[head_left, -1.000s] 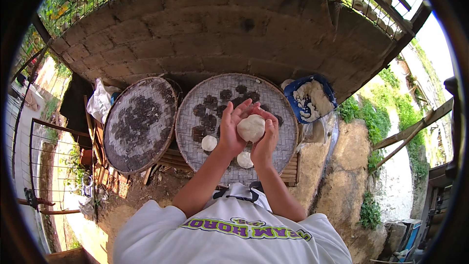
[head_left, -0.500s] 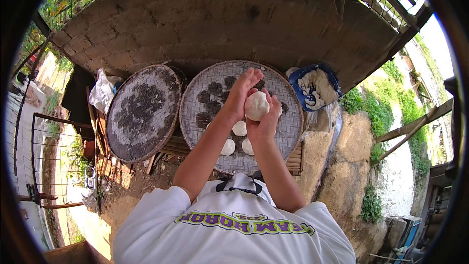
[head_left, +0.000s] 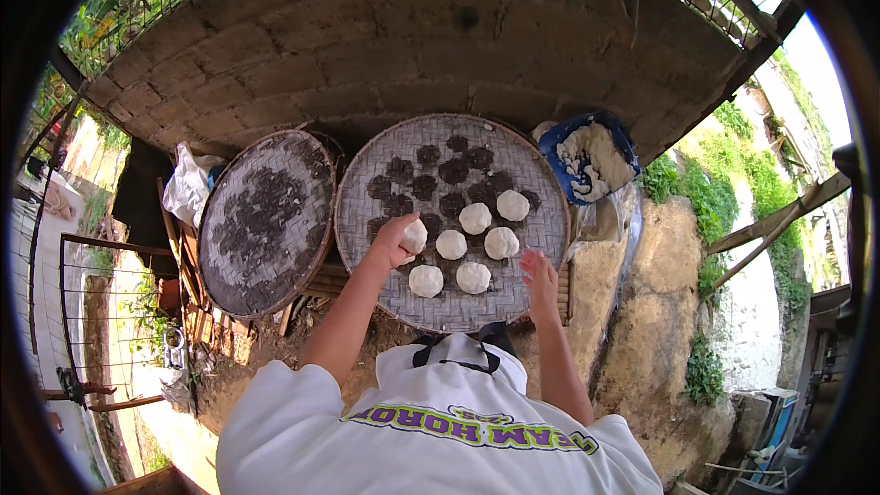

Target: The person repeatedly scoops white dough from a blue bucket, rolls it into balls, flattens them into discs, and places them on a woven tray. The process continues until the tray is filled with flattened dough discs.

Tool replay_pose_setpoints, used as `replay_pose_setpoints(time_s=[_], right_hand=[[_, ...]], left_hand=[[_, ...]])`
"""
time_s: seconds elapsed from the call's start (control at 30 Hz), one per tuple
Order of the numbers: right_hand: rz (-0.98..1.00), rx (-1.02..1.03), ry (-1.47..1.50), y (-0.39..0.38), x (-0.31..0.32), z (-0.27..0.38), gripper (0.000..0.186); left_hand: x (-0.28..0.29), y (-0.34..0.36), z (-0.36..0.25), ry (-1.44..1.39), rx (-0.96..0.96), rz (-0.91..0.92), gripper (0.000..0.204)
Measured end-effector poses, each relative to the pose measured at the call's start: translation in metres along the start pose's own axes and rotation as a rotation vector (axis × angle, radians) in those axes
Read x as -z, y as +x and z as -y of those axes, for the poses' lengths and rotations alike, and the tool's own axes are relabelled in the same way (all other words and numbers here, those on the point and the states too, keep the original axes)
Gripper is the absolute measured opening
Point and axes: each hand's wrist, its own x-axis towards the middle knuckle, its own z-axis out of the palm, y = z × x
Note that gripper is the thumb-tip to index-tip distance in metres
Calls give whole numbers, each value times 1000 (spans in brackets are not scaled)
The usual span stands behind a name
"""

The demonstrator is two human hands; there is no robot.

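A round woven tray (head_left: 440, 142) lies before me, with dark patches and several white dough balls (head_left: 501, 242) on its front and right part. My left hand (head_left: 392, 240) grips a dough ball (head_left: 414, 235) at the tray's left middle, its fingers partly hidden behind the ball. On the right, near the tray's lower rim, my right hand (head_left: 539, 277) is open and holds nothing, fingertips pointing up toward the balls.
A second, speckled woven tray (head_left: 224, 202) leans at the left beside a white sack (head_left: 183, 181) and wood scraps. A blue tub (head_left: 555, 154) of white paste sits at back right. A block wall (head_left: 403, 37) stands behind; rock and plants (head_left: 701, 192) lie to the right.
My hands were cupped together around one dough ball at the centre. They have parted: the left moved left and down with a ball, the right moved right and down, empty, uncovering the balls between.
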Motion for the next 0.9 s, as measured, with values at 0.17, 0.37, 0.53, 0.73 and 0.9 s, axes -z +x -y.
replay_pose_setpoints(time_s=[0.17,0.37,0.53,0.73,0.9], right_hand=[[-204,-505,122,-50,107,-126,42],[-564,-789,297,-130,179,-186,39],[-516,-768,210,-150,198,-191,41],[-481,-758,95,-107,195,-164,41],[-273,-299,-250,-3,184,-81,31]], left_hand=[[19,104,7,573,-242,-34,63],[-4,164,10,794,-204,151,69],[-16,157,8,1761,-240,-259,94],[-35,171,32,1701,-639,-146,65],[-35,180,66,1960,-471,-162,63]])
